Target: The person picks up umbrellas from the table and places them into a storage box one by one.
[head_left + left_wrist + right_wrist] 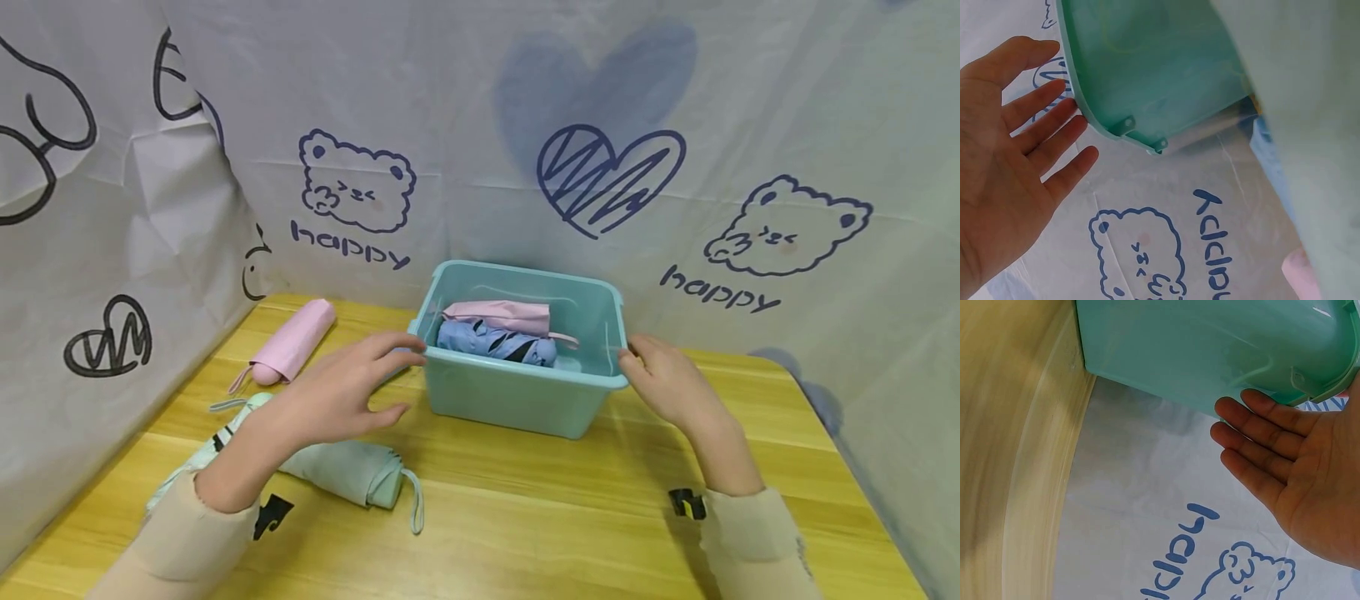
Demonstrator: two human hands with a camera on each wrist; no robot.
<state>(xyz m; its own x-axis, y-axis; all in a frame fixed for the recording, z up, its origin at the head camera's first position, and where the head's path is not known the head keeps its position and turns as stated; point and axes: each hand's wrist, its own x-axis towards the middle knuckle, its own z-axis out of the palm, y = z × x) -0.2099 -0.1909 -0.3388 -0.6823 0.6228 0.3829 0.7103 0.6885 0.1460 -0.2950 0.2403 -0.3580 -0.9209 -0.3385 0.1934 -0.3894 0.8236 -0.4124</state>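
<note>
A teal plastic bin (517, 400) stands on the table near the back wall. Inside it lie a pink folded umbrella (498, 315) and a blue folded umbrella (487, 342) with black marks. My left hand (348, 387) is at the bin's front left corner, fingertips right at the rim, thumb apart from it. In the left wrist view its fingers (1054, 128) are spread and nearly straight. My right hand (667, 379) is at the right end of the rim. The right wrist view shows its fingers (1266, 428) extended along the bin's outer side, with the thumb hidden.
On the left lie a pink folded umbrella (296, 340), a pale green one (348, 472) with a wrist loop, and another pale green one (187, 467) partly under the left forearm. Something blue (393, 371) shows behind the left hand. A printed white cloth (465, 125) hangs behind the table.
</note>
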